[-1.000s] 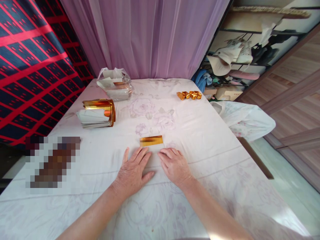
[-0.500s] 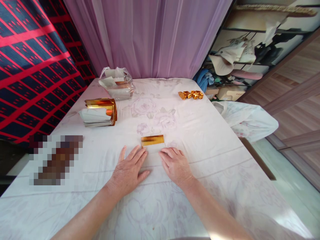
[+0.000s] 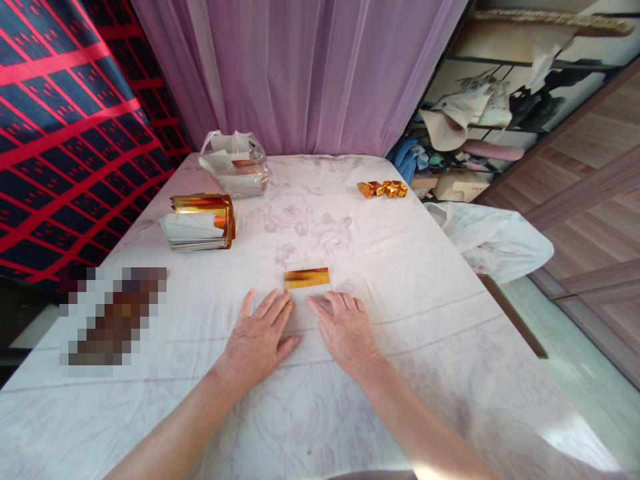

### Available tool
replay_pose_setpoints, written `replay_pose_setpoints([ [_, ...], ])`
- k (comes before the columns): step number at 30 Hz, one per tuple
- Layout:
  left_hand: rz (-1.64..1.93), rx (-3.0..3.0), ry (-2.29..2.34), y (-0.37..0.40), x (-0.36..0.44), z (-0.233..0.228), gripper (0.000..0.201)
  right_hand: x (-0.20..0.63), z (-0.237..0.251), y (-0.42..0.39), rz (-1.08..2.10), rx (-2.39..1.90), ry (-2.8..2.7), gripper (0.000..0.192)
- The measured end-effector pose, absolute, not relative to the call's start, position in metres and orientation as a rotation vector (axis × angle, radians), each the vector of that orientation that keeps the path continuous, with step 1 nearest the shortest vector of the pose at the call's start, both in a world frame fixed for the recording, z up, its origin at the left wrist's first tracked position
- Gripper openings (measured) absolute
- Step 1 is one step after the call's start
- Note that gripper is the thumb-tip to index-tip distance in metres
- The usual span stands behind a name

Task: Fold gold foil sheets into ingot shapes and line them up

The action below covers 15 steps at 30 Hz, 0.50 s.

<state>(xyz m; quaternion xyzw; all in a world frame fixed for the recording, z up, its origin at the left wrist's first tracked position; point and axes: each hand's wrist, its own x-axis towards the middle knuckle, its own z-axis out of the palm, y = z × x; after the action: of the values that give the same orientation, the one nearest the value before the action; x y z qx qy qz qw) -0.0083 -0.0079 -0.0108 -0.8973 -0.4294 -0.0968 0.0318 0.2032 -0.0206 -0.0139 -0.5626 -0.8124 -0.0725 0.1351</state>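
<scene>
We have the bench (image 3: 425, 267) under a floral cloth, both hands flat on it. Left hand (image 3: 257, 340) and right hand (image 3: 345, 330) rest with fingers spread, holding nothing, fingertips just beside the gold foil strip (image 3: 306, 277). Risk: foil creases or slides on cloth. Foil stack (image 3: 200, 223), plastic bag (image 3: 234, 167), folded gold pieces (image 3: 383, 189) well apart, nothing blocking.

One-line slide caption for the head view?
Left hand and right hand lie flat on the floral cloth, fingertips at a folded gold foil sheet.
</scene>
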Motion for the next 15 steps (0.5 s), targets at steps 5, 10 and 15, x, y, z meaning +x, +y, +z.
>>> replay_pose_setpoints([
  [5,-0.292,-2.745,-1.304,-0.0092,-0.0078,-0.0122,0.052,0.2022,-0.0156,-0.0218,-0.222,-1.630,-2.337,0.032],
  [10,-0.303,-2.750,-1.336,-0.0093,-0.0078,-0.0120,0.053,0.2077,-0.0157,-0.0236,-0.180,-1.602,-2.307,0.027],
  [15,-0.298,-2.761,-1.340,-0.0093,-0.0077,-0.0113,0.054,0.2107,-0.0159,-0.0239,-0.155,-1.583,-2.285,0.025],
])
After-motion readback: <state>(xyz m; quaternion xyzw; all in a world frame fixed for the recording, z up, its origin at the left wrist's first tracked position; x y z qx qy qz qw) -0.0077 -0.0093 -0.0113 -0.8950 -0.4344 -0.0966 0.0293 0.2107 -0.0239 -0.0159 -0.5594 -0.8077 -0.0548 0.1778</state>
